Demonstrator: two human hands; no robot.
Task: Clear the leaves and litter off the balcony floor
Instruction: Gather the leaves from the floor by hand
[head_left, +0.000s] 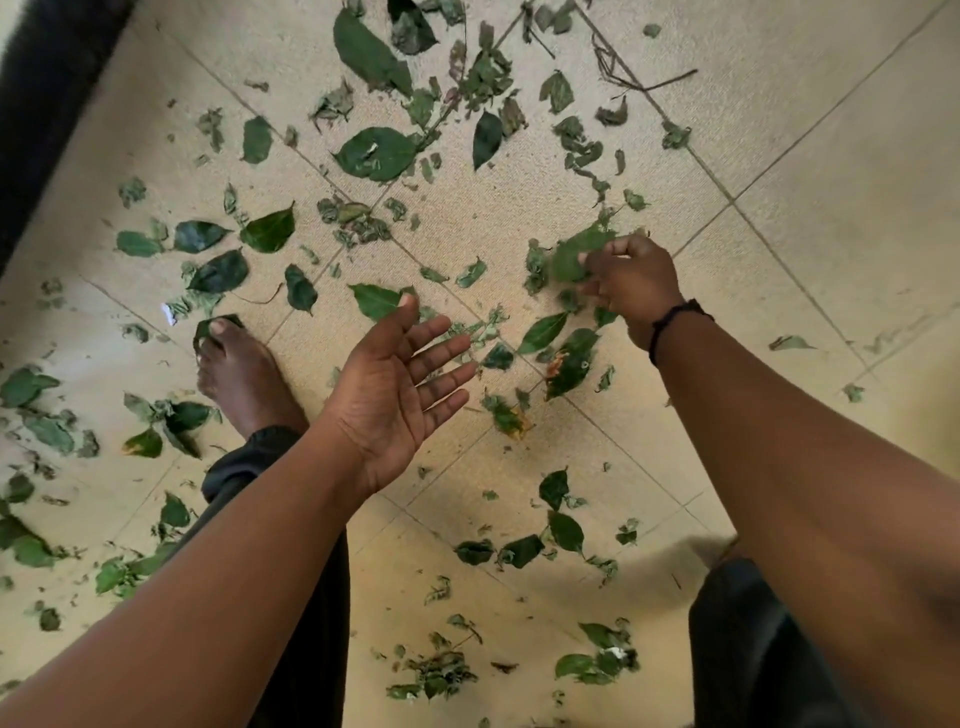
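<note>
Left hand (402, 387) palm-up, fingers spread, holding nothing; right hand (631, 283) pinches green leaf (574, 257). Leaves (376, 153) litter tiled floor (810, 171); bare tiles toward right edge.

The floor (810, 171) is pale beige tile, finely speckled, crossed by thin darker grout lines running diagonally. The leaves (376, 153) on it are dark to mid green; a few near the middle show yellow-orange patches. The twigs (644, 83) far right are brown. The wristband (670, 319) and trousers (748, 649) are black.
</note>
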